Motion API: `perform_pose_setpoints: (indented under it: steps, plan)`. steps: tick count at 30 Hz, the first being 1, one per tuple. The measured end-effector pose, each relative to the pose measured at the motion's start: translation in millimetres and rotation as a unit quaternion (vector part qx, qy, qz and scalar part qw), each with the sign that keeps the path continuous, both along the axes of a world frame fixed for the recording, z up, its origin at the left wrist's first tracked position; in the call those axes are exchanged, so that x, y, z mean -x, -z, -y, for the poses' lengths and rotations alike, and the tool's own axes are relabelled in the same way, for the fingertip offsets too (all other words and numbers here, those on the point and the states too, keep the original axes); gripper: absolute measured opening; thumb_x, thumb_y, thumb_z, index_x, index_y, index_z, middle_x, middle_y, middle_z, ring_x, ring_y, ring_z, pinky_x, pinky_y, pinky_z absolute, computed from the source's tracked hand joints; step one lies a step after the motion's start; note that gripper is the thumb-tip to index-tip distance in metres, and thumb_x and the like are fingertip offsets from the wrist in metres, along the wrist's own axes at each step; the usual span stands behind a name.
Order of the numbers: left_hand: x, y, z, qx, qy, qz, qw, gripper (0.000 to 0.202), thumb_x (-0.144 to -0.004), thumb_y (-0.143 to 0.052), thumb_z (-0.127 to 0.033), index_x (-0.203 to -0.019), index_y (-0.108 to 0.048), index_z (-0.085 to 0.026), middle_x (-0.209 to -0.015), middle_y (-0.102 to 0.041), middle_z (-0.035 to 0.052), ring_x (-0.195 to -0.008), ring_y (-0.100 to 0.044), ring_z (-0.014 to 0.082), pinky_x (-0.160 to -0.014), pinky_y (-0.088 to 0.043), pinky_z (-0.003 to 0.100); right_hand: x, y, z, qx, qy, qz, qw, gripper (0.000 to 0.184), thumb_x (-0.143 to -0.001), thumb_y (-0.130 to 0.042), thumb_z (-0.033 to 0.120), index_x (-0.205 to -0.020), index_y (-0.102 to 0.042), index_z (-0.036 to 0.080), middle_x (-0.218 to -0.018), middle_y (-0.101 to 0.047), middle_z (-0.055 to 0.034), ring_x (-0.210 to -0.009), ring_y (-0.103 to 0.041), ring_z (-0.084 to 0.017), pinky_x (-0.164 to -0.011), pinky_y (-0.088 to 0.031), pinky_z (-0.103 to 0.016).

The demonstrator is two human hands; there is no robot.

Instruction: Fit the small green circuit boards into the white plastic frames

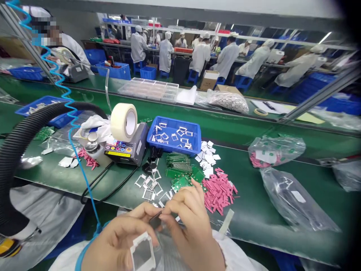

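Observation:
My left hand [108, 241] is closed, with a small white plastic frame [152, 253] held low in its fingers. The fingertips of both hands meet at a thin dark piece [155, 219], which my right hand [194, 229] pinches between thumb and forefinger; its exact kind is unclear. Just beyond my hands lie loose white frames [149, 184], green circuit boards [180, 171] and a pile of pink strips [218, 190]. White square pieces [208, 156] and small black parts [150, 163] lie behind them. A blue tray [197, 145] at the back contains more white frames.
Left of the tray, a tape dispenser [138, 145] carries a tape roll [115, 122]. A black hose [17, 150] and blue coiled cord [81, 162] cross the left side. Plastic bags [296, 199] lie right. A co-worker [70, 49] sits opposite; others work farther back.

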State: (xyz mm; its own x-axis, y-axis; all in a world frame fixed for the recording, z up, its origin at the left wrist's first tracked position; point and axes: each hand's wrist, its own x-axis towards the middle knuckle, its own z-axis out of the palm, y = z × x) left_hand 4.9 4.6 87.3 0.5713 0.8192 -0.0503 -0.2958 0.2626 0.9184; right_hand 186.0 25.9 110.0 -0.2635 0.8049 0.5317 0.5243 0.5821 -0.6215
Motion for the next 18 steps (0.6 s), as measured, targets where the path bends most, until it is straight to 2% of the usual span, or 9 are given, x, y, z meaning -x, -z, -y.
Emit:
perform_pose_setpoints:
  steps: [4,6,9,12,15,18]
  plan:
    - [2.3,1.4,-1.7,-0.008,-0.023,-0.021,0.999,0.033,-0.069,-0.063,-0.048,-0.089,-0.071,-0.023,-0.113,-0.047,0.0099,-0.11,-0.046,0.03,-0.093,-0.035,0.042,5.4,7.5,-9.2,0.018,-0.012,0.011,1.0,0.014,-0.086,-0.049,0.019,-0.073,-0.052,0.022,-0.071,-0.053,0.0033,-0.075,-0.048,-0.014,-0.097,-0.02,-0.044]
    - [2.0,0.9,-2.3,0.014,-0.05,-0.011,0.999,0.034,-0.068,-0.064,-0.048,-0.087,-0.071,-0.021,-0.114,-0.048,0.01,-0.11,-0.046,0.0302,-0.093,-0.037,0.041,9.7,9.9,-15.2,0.031,-0.026,0.035,0.999,0.016,-0.087,-0.045,0.019,-0.073,-0.052,0.021,-0.072,-0.053,0.0021,-0.076,-0.047,-0.014,-0.094,-0.023,-0.042]
    - [2.8,2.5,-3.5,0.11,-0.101,0.029,0.988,0.036,-0.065,-0.066,-0.05,-0.082,-0.071,-0.019,-0.11,-0.055,0.01,-0.109,-0.049,0.031,-0.095,-0.038,0.043,15.8,11.2,-20.7,0.055,-0.058,0.073,0.994,0.02,-0.089,-0.038,0.017,-0.072,-0.05,0.019,-0.075,-0.052,-0.0004,-0.077,-0.045,-0.016,-0.082,-0.03,-0.037]
    - [11.9,11.0,-5.0,0.189,-0.184,0.084,0.961,0.032,-0.067,-0.065,-0.046,-0.079,-0.071,-0.017,-0.1,-0.064,0.0098,-0.112,-0.049,0.0319,-0.102,-0.033,0.047,19.1,16.0,-19.2,0.068,-0.09,0.076,0.991,0.022,-0.09,-0.033,0.02,-0.073,-0.047,0.019,-0.076,-0.051,-0.001,-0.076,-0.043,-0.016,-0.075,-0.031,-0.033]
    - [29.9,23.5,-4.2,0.189,-0.279,0.117,0.934,0.03,-0.072,-0.061,-0.043,-0.082,-0.072,-0.017,-0.11,-0.065,0.0099,-0.123,-0.041,0.0312,-0.107,-0.027,0.048,22.0,38.1,-15.2,0.111,-0.101,0.107,0.983,0.021,-0.091,-0.035,0.022,-0.074,-0.047,0.019,-0.076,-0.051,-0.0002,-0.075,-0.045,-0.014,-0.07,-0.032,-0.03]
    - [45.3,32.5,-0.1,0.171,-0.3,0.124,0.93,0.029,-0.073,-0.06,-0.042,-0.086,-0.071,-0.018,-0.123,-0.06,0.0077,-0.129,-0.034,0.0299,-0.109,-0.025,0.047,29.2,75.6,-12.9,0.103,-0.085,0.255,0.958,0.014,-0.084,-0.047,0.014,-0.071,-0.051,0.018,-0.074,-0.055,-0.002,-0.074,-0.047,-0.017,-0.066,-0.032,-0.032]
